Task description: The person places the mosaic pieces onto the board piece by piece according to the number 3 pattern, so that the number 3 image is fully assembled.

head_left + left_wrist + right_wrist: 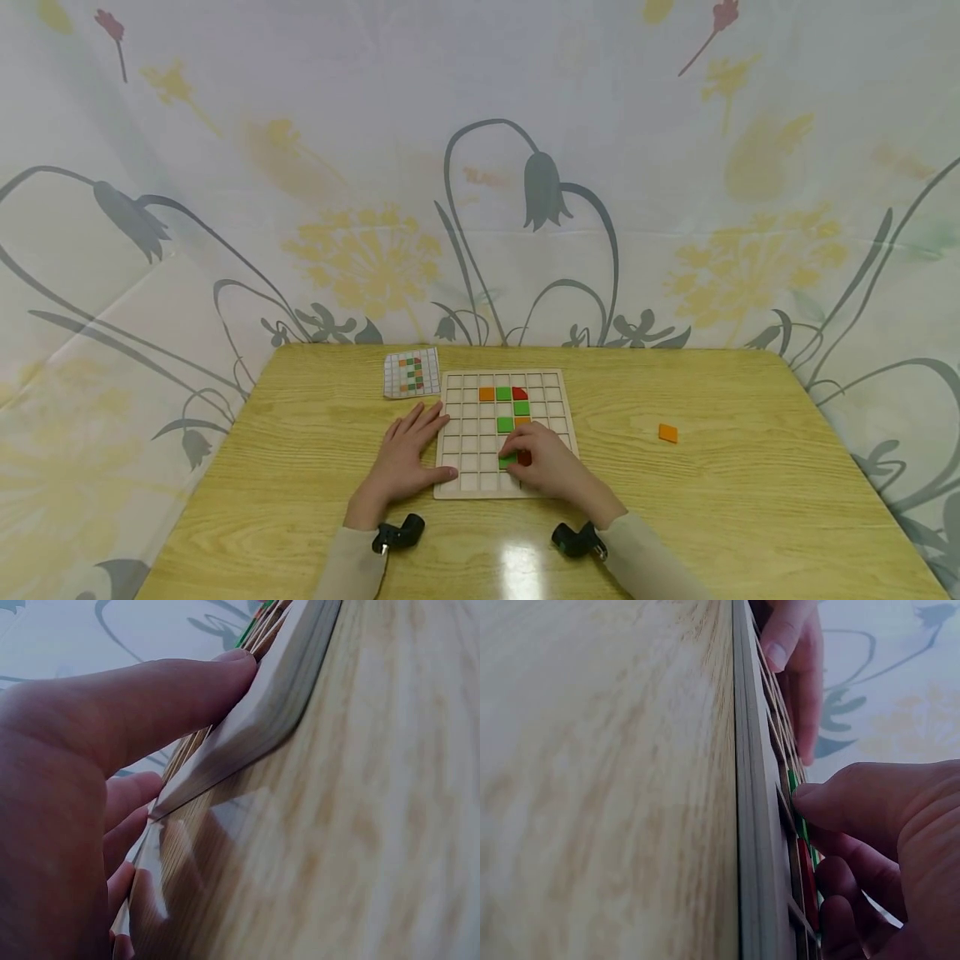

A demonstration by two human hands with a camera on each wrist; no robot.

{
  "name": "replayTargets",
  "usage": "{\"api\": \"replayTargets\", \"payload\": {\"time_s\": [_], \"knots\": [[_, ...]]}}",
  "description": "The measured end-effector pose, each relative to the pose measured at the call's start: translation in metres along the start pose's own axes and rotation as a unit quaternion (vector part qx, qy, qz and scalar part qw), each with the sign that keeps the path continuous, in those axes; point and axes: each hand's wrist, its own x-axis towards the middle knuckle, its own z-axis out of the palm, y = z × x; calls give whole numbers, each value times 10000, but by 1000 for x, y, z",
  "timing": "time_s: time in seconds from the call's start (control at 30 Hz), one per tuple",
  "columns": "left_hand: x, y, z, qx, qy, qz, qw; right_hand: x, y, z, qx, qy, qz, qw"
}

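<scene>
A wooden grid board point(468, 481) lies on the table with green, orange and red tiles in some of its cells. My right hand point(551, 464) is over its lower part, thumb and fingertips pinching a green square tile point(507, 462) at a cell. Right beside that tile is a dark red tile point(526, 458), partly covered by the hand. My left hand point(405, 454) rests spread at the board's left edge, its thumb lying on the frame. In the left wrist view the thumb point(172, 694) presses the board's corner point(247, 742).
Behind the left hand, a paper card point(390, 386) printed with a coloured grid pattern lies beside the board. One loose orange tile point(668, 433) sits on the table point(720, 500) to the right. A flower-patterned cloth point(360, 167) hangs behind the table.
</scene>
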Motion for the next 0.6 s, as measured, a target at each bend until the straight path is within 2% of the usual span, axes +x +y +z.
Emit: {"api": "replayTargets", "payload": {"time_s": [0.6], "knots": [[1,0,1,-6,-18,-30,10000,1,1,-2,101,11,-18,9999]]}}
